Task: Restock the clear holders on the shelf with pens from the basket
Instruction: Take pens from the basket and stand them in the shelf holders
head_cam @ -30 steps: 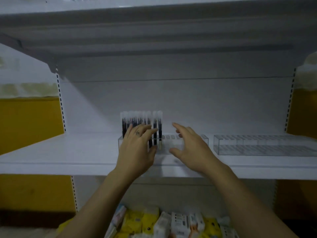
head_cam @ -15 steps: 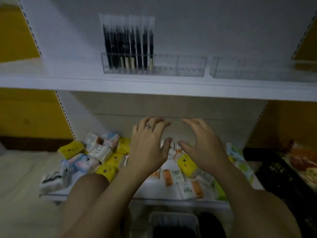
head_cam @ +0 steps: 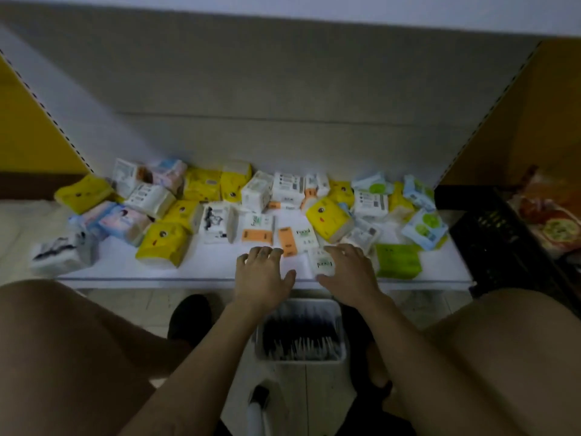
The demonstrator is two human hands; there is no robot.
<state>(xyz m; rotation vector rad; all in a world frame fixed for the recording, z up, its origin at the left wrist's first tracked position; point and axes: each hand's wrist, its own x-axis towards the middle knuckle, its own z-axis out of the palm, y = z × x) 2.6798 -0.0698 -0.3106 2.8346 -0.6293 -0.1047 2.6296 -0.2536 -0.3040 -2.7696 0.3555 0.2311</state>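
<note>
You are crouched before a low shelf [head_cam: 213, 267] of white board, backed by a grey panel and strewn with tissue packs [head_cam: 163, 243]; a black crate [head_cam: 490, 240] stands at its right end. On the floor between your knees sits the basket [head_cam: 343, 341], pale and small, and the pens [head_cam: 298, 338] lie in it. Your left hand [head_cam: 262, 278] and right hand [head_cam: 349, 275] hover side by side over the shelf's front lip, just above the basket's far rim, fingers spread and relaxed, holding nothing. The clear holders are out of view. The pens are blurred, but they seem to lie flat and parallel, long axes running from you toward the shelf, dark barrels farther off and pale ends nearer you. Expect them to be light, stiff and smooth, liable to roll or slide from a loose bundle. Probably best to close your fingers round the middle of a small bunch, keeping them aligned so they stand straight in the slots.
</note>
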